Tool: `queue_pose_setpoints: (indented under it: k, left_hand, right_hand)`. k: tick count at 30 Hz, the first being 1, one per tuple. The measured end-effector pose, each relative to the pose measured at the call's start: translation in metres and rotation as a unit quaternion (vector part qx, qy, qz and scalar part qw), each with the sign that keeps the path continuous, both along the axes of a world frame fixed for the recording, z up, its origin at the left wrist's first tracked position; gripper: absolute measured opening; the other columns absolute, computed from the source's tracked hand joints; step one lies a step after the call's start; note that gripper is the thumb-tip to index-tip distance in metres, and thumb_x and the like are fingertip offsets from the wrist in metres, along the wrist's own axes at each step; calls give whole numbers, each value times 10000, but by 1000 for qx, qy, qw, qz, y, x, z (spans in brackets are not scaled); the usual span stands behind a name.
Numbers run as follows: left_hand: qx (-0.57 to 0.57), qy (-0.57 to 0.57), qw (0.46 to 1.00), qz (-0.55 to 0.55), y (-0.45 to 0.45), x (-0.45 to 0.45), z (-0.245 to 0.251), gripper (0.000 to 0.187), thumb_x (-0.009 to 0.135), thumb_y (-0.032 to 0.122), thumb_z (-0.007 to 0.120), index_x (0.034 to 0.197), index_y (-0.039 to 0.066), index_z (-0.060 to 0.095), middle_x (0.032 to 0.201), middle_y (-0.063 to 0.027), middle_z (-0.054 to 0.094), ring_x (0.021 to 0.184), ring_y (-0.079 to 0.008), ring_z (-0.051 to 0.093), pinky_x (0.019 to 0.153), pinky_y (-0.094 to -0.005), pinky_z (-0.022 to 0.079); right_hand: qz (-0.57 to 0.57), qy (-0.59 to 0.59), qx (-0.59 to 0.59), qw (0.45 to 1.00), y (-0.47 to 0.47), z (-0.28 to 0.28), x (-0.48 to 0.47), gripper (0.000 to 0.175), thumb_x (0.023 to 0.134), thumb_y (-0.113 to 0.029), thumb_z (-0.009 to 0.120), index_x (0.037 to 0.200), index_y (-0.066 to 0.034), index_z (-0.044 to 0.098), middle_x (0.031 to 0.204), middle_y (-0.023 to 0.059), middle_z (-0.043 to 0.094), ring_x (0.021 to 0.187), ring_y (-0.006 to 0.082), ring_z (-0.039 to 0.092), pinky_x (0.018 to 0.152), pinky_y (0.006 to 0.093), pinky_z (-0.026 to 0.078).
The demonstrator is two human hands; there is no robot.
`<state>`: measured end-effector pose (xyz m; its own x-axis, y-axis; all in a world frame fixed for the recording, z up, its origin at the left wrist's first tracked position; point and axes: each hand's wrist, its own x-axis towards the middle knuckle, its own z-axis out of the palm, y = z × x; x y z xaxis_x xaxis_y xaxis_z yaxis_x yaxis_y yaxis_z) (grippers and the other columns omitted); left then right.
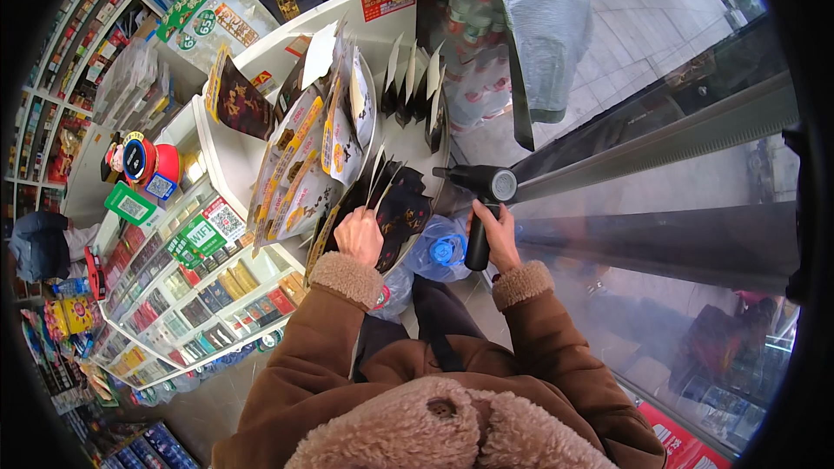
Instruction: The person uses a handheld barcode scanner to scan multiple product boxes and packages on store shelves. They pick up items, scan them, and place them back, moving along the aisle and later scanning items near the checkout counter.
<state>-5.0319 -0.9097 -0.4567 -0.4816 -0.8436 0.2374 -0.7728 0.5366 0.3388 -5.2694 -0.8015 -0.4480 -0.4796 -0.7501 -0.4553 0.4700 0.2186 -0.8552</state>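
Observation:
My right hand [500, 236] is wrapped around the handle of a black hand-held blower [479, 182], whose narrow nozzle points left towards the shelf. The thumb lies across the upper grip. My left hand [359, 234], fingers curled, grips the upper edges of black snack pouches [405, 212] standing in a row on a curved white shelf [417, 143]. Just left of that hand stand white and yellow printed pouches [303, 189]. Further back on the shelf are more dark pouches [414, 88] with pale edges.
A glass display counter [215, 293] of small boxes runs along the left. Below the blower stands a large clear water bottle [435, 251] with a blue handle. Wrapped drink bottles [479, 71] sit beyond the shelf. A glass door [651, 234] is on the right. At far left is a person [39, 247].

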Motion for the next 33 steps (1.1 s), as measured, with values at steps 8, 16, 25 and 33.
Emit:
queue_pose_setpoints:
  k: [8,16,25,33]
  left_hand:
    - [50,-15,999,10,10,16,9,88,815,43,617,867,2,674,926,-132,670,775,-321,654,677,-416,532]
    - [30,8,999,-6,27,33,15,148,803,42,642,943,8,674,1010,-120,678,775,-305,653,680,-396,539]
    - [36,5,999,-16,38,38,15,250,734,18,661,984,13,680,1103,-94,660,793,-275,649,684,-376,547]
    - [42,16,999,-2,46,38,19,301,718,11,664,1018,25,691,1127,-91,647,839,-248,653,691,-349,557]
  right_hand:
    - [2,-11,35,999,-32,-24,5,321,852,-235,728,974,-18,527,722,68,601,546,153,589,491,284,501]
    - [4,-41,22,999,-45,-28,1,277,866,-229,715,932,-30,534,707,58,602,552,153,593,494,288,504]
    - [45,-33,-5,998,-82,-39,11,252,896,-246,685,946,-44,543,739,49,604,588,150,592,529,291,511]
    - [99,-19,-6,995,-120,-45,22,282,857,-217,714,959,-15,546,740,69,610,565,153,592,512,291,497]
